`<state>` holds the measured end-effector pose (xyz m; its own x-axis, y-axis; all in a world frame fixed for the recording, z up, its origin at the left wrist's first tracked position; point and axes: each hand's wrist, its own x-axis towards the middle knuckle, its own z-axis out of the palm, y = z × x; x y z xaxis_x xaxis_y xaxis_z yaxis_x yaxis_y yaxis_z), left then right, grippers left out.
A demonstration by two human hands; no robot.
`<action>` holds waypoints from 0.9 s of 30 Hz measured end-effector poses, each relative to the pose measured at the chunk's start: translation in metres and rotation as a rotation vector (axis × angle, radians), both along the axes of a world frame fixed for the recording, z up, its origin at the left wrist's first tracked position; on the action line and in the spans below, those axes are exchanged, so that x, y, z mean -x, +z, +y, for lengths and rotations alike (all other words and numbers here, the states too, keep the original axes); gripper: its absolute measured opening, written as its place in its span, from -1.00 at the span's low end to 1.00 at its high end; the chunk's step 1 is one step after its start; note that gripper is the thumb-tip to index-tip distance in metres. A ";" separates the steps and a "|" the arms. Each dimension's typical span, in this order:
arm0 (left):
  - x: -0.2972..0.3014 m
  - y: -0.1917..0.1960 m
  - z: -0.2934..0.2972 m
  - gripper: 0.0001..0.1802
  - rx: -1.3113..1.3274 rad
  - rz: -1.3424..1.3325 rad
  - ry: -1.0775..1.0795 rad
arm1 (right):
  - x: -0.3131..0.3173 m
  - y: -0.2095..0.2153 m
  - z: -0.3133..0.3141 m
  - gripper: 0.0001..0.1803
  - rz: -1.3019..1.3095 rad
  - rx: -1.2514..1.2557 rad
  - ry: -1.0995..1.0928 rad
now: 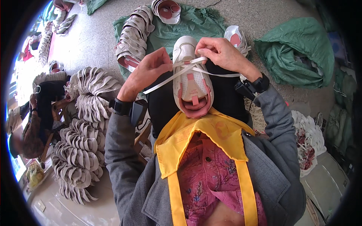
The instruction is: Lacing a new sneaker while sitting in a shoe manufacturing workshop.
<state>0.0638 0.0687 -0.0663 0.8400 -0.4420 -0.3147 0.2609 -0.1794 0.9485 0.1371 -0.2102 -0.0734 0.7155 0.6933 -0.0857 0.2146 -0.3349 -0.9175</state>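
A white and beige sneaker [193, 83] with pink trim lies on my lap, toe pointing away and heel opening toward me. White shoelace [162, 85] crosses over its tongue, with loose ends trailing out to both sides. On the shoe's left, my left hand [154, 67] pinches part of the lace between thumb and fingers. My right hand [220, 55] is closed on another stretch of lace beside the shoe's upper right, close above the eyelets. The lace is drawn between the two hands. Whether the shoe has a sole cannot be seen.
Nested shoe uppers [81, 150] stand in long curved rows at left. Another row [135, 34] rests on green sacking [196, 22] ahead. At right are a bulging green sack [294, 52] and a heap of white laces [309, 139]. Another person [32, 132] sits at far left.
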 end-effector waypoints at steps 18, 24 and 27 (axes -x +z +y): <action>-0.006 -0.003 -0.010 -0.91 0.045 0.030 0.173 | -0.006 -0.016 0.002 -0.72 0.224 -0.028 -0.062; -0.010 -0.008 -0.006 -0.91 0.066 0.052 0.152 | -0.009 -0.018 0.006 -0.69 0.227 0.033 -0.042; -0.010 -0.010 -0.006 -0.90 0.060 0.041 0.160 | -0.011 -0.018 0.005 -0.67 0.241 0.036 -0.047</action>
